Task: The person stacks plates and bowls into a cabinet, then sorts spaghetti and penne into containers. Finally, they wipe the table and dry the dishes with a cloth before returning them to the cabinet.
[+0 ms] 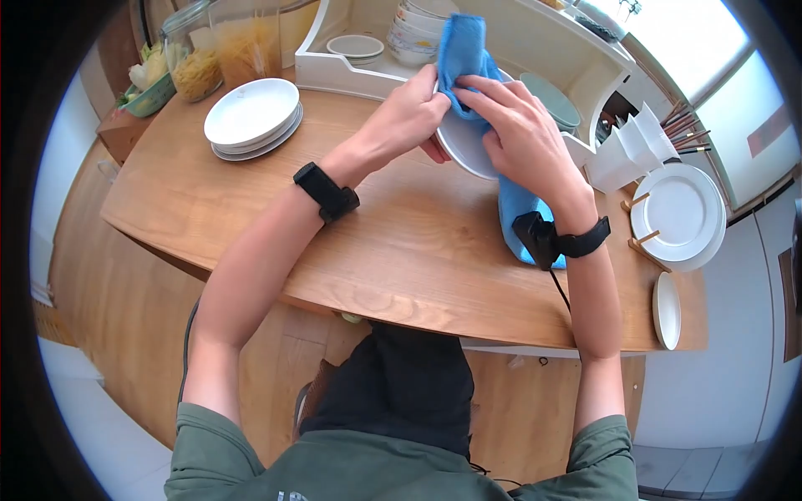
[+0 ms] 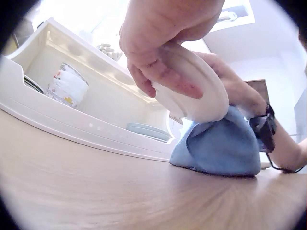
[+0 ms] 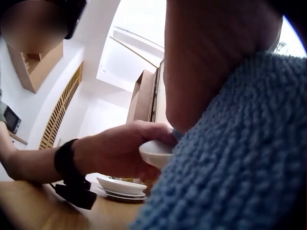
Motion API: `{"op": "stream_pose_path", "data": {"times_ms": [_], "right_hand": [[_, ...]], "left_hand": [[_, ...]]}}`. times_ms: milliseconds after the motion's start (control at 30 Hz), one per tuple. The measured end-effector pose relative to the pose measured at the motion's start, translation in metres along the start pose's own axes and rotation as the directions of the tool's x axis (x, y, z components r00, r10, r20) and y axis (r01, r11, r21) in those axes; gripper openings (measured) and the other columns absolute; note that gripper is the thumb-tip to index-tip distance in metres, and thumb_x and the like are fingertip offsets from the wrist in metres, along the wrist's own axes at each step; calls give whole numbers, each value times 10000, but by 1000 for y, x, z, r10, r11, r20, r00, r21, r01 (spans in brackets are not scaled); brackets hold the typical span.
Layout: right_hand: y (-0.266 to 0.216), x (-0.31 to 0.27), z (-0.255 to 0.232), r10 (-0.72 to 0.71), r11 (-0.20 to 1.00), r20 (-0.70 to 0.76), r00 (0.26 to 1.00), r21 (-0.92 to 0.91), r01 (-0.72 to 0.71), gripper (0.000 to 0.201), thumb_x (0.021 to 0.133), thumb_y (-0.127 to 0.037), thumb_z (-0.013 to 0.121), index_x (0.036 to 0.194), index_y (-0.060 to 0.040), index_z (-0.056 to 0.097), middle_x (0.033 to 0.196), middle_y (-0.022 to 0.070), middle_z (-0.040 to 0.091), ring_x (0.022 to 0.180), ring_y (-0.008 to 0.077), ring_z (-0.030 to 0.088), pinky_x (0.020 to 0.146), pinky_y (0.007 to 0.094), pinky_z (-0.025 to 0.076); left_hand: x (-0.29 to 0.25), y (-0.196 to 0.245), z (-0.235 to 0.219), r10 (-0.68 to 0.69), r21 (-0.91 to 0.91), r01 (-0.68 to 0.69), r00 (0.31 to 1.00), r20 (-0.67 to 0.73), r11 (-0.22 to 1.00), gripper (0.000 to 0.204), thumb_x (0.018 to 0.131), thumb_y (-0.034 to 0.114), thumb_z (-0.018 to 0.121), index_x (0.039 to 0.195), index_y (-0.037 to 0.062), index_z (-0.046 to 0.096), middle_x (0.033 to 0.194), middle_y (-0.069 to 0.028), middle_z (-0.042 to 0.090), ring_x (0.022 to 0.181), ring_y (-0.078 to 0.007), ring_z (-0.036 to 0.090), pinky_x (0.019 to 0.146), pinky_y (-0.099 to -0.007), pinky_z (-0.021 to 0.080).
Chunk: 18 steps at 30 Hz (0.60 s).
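A white plate [image 1: 469, 149] is held tilted over the table. My left hand [image 1: 411, 113] grips its left rim, thumb on the upper face and fingers spread under the base in the left wrist view. A blue cloth [image 1: 462, 52] lies over the plate, one end sticking up past the far rim. My right hand [image 1: 525, 138] holds the cloth against the plate's upper face. The rest of the cloth hangs below the right wrist onto the table, its knit texture filling much of the right wrist view. Cloth and fingers hide part of the plate.
A stack of white plates [image 1: 253, 114] stands on the left of the wooden table [image 1: 376, 242]. Behind is a white shelf [image 1: 351, 81] with bowls and dishes. At right, plates [image 1: 678, 213] stand in a rack near a small white dish [image 1: 666, 311]. Pasta jars [image 1: 196, 71] stand back left.
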State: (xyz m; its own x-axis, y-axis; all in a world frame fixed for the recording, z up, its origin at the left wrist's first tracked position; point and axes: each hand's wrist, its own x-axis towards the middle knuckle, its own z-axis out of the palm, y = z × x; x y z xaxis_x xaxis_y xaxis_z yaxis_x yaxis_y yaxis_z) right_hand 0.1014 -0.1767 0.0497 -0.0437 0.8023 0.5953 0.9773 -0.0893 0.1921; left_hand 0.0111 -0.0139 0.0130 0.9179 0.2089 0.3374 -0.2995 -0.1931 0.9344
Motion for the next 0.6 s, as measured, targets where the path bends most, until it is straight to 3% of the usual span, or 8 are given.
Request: {"op": "stream_pose_path", "data": {"times_ms": [33, 100, 233, 300, 433, 533, 600], "right_hand": [[4, -2, 0, 22, 997, 15, 1000, -78, -21, 415, 730, 41, 563, 1104, -108, 663, 1188, 18, 620, 960, 263, 578, 870, 381, 486], [12, -4, 1, 65, 992, -5, 998, -104, -65, 367, 736, 27, 562, 1044, -120, 698, 1152, -1, 635, 935, 250, 586, 840, 370, 493], [30, -14, 5, 215, 961, 33, 976, -184, -205, 358, 730, 23, 556, 1004, -120, 737, 1126, 8, 660, 932, 258, 602, 847, 383, 503], [31, -16, 6, 311, 946, 141, 940, -143, -292, 373, 731, 22, 542, 1031, -98, 728, 1141, 31, 658, 987, 281, 601, 879, 382, 499], [24, -14, 8, 332, 943, 173, 927, -62, -326, 396, 726, 20, 529, 1068, -73, 705, 1161, 77, 645, 1047, 312, 588, 916, 384, 486], [21, -10, 14, 277, 955, -10, 961, 111, -274, 442, 730, 28, 511, 1142, -44, 655, 1189, 158, 610, 1080, 352, 568, 963, 403, 456], [14, -6, 15, 231, 950, -70, 970, 234, -209, 460, 731, 48, 500, 1162, -31, 640, 1221, 186, 591, 1113, 378, 547, 981, 425, 439]], "left_hand": [[1, -1, 0, 0, 0, 0, 1000, 3, 1000, 368, 963, 149, 350, 1285, -19, 411, 1044, -147, 573, 793, -215, 666, 543, -299, 602], [1, -4, 1, 68, 54, -66, 997, -33, 996, 340, 931, 112, 368, 1215, -72, 405, 922, -217, 629, 638, -251, 688, 537, -324, 596], [2, -4, 2, 100, 123, -87, 990, -104, 989, 335, 942, 114, 392, 1217, -77, 397, 863, -202, 645, 633, -245, 689, 543, -326, 592], [3, -7, 0, 106, 123, -85, 979, -175, 989, 331, 953, 122, 423, 1218, -75, 394, 867, -203, 647, 629, -243, 688, 539, -327, 588], [4, -8, 1, 152, 125, -129, 969, -194, 984, 345, 960, 129, 438, 1231, -74, 372, 855, -200, 646, 631, -239, 687, 550, -323, 589], [1, -6, 9, 200, 145, -179, 969, -146, 973, 357, 969, 133, 436, 1251, -63, 340, 845, -197, 645, 632, -235, 686, 568, -322, 590], [0, -5, 10, 80, 137, -72, 996, -51, 988, 365, 1008, 161, 409, 1324, 11, 306, 1102, -153, 558, 839, -191, 656, 606, -306, 611]]}}
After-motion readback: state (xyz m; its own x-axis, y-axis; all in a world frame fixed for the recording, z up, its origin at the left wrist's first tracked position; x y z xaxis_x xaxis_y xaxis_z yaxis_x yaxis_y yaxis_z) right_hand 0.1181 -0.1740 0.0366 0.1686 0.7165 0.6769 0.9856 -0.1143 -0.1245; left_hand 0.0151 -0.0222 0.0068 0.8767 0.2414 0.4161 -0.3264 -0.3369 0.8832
